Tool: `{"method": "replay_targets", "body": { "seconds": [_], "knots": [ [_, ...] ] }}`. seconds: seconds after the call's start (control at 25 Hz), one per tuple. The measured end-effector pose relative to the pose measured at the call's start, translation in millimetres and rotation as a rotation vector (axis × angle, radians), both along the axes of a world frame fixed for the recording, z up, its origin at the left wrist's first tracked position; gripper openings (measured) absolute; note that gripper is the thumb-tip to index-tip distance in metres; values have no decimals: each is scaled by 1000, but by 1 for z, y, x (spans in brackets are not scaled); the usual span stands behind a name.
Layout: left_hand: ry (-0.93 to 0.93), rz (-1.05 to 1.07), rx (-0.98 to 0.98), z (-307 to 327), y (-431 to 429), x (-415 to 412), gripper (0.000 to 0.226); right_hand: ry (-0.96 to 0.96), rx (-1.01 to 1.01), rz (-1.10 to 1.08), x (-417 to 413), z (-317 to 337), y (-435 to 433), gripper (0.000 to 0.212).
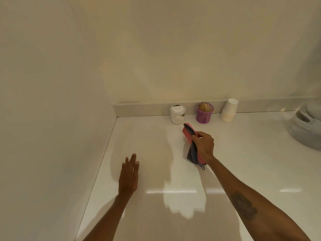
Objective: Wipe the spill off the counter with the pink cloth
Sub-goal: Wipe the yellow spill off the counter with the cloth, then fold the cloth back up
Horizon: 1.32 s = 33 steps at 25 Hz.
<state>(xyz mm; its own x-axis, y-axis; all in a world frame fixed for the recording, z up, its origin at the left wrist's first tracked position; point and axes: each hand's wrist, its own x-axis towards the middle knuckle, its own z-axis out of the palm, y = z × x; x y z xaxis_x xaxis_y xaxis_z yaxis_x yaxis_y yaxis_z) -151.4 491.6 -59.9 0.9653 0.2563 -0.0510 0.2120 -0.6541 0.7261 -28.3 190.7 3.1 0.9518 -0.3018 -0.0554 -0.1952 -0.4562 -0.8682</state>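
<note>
My right hand (204, 145) grips the pink cloth (188, 135), which is folded and shows a blue-grey inner side hanging below the fist, lifted just above the white counter (243, 153). My left hand (128, 174) rests flat with fingers spread on the counter near the left wall. A faint dull patch lies on the counter between the two hands; I cannot tell whether it is a spill or shadow.
Against the back ledge stand a white jar (177, 114), a purple holder of wooden sticks (204, 113) and a stack of white paper cups (229, 110). A grey-white appliance (307, 126) sits at the right edge. Walls close the left and back.
</note>
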Motion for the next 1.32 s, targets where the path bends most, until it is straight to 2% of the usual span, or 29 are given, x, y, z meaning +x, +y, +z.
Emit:
{"method": "replay_targets", "body": {
  "seconds": [0.08, 0.16, 0.28, 0.36, 0.48, 0.6, 0.72, 0.96, 1.2, 1.32],
  "knots": [
    [-42, -61, -56, 15, -18, 14, 52, 25, 413, 3, -9, 17, 4, 6],
    [-68, -102, -233, 30, -36, 28, 49, 73, 638, 38, -21, 32, 12, 7],
    [82, -45, -696, 53, -61, 44, 46, 143, 765, 123, -34, 46, 24, 7],
    [213, -45, -929, 62, -71, 48, 43, 183, 794, 183, -40, 52, 27, 13],
    [368, -87, -1054, 71, -84, 47, 39, 244, 797, 240, -46, 57, 26, 30],
    [431, -157, -1148, 76, -94, 42, 33, 308, 866, 249, -52, 62, 18, 41],
    [379, -199, -1120, 79, -95, 44, 25, 332, 953, 190, -58, 63, -1, 39],
    [274, -272, -875, 85, -109, 57, 30, 380, 872, 107, -65, 52, -49, 23],
    [294, -259, -823, 87, -176, 72, 28, 445, 728, 229, -54, 50, -116, 42],
    [290, -291, -786, 95, -226, 85, 30, 411, 644, 239, -43, 51, -168, 43]
  ]
}}
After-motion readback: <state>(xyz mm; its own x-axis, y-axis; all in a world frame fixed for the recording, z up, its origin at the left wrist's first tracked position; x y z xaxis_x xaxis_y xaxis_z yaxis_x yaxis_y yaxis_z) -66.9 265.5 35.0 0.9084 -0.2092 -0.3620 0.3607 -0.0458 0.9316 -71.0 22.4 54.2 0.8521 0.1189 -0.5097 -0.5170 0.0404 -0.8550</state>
